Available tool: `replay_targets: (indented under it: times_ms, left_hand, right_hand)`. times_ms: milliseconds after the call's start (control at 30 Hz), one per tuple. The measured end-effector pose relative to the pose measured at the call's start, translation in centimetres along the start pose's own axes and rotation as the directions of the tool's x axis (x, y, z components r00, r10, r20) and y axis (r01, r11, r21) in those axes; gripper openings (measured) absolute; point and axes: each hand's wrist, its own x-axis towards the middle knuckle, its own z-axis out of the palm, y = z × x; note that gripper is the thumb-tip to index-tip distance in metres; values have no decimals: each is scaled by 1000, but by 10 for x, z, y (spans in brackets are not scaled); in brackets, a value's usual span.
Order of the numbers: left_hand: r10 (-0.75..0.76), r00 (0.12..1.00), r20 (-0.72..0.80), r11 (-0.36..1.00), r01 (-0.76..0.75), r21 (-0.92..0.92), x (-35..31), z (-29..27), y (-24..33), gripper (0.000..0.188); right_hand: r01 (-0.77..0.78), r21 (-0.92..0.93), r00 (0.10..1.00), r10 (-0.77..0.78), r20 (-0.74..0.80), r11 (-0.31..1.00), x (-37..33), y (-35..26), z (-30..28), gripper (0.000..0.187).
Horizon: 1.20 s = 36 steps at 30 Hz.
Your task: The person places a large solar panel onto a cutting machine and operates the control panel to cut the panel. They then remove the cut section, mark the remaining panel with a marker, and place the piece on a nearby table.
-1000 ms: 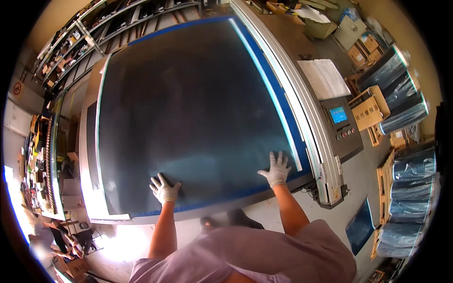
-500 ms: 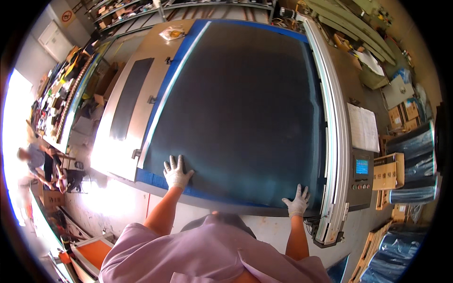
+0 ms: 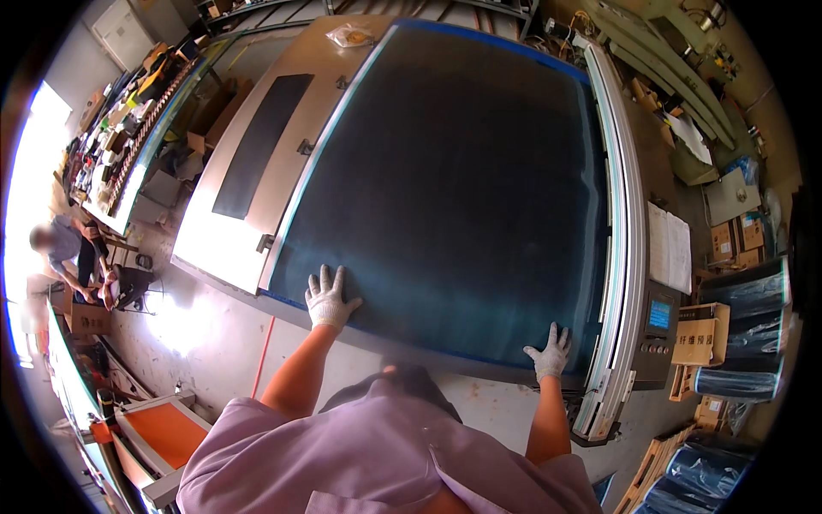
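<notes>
A large black sheet [image 3: 454, 188] with a pale strip [image 3: 334, 146] along its left side covers most of a wide machine table. My left hand [image 3: 330, 298], in a white glove, lies flat with spread fingers on the sheet's near left corner. Near the right front corner, my gloved right hand [image 3: 550, 352] rests with fingers apart, also on the sheet. Neither hand grips anything. A thin blue border [image 3: 574, 68] shows along the far edge of the sheet.
A metal side plate [image 3: 205, 231] with small dark clamps [image 3: 306, 147] and a black strip [image 3: 261, 146] lies left of the sheet. A long metal rail [image 3: 625, 214] runs along the right, beside a control panel [image 3: 658, 317]. Another person [image 3: 73, 257] sits far left.
The black sheet has slid left and toward me, covering blue border along its left and near sides. Both hands stay on it. My view has shifted slightly.
</notes>
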Motion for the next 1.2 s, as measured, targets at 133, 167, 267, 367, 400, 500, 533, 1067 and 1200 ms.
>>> replay_targets:
  times_ms: [133, 167, 267, 367, 400, 500, 533, 1067, 1200]
  left_hand:
    - [17, 1000, -20, 1000, -17, 13, 1, 1, -9, 89]
    - [12, 1000, -14, 1000, -12, -6, 3, 1, -10, 88]
    - [-8, 1000, -5, 1000, 8, -20, -1, -5, -8, 88]
    - [-37, 999, -8, 999, 36, -16, -9, 3, -8, 89]
    - [-37, 999, -7, 999, 37, -17, -11, 3, -9, 89]
    - [-37, 999, 13, 999, 37, -15, -8, 1, -6, 90]
    - [-40, 999, 20, 999, 40, -18, -7, 1, -6, 90]
    - [-53, 983, -178, 998, 46, -46, -22, 47, -35, 83]
    - [-30, 978, -204, 999, 20, -49, -16, 35, -27, 81]
  right_hand:
    - [28, -20, 997, -29, -77, 999, 0, 2, 11, 102]
    - [19, -9, 998, -19, -64, 1000, 0, -2, 11, 102]
    - [-11, 16, 1000, 11, -8, 1000, -4, -7, 4, 102]
    - [10, 50, 1000, -10, -17, 999, -6, -5, 2, 104]
    - [17, 56, 1000, -16, -18, 998, -5, -4, 3, 104]
    - [3, 74, 1000, -2, -13, 997, -5, -2, 4, 104]
    - [-4, 72, 1000, 4, -5, 997, -6, -4, 3, 104]
    - [53, 67, 998, -52, -18, 996, -39, -5, 8, 97]
    - [52, 8, 999, -51, -17, 999, -35, -7, 10, 100]
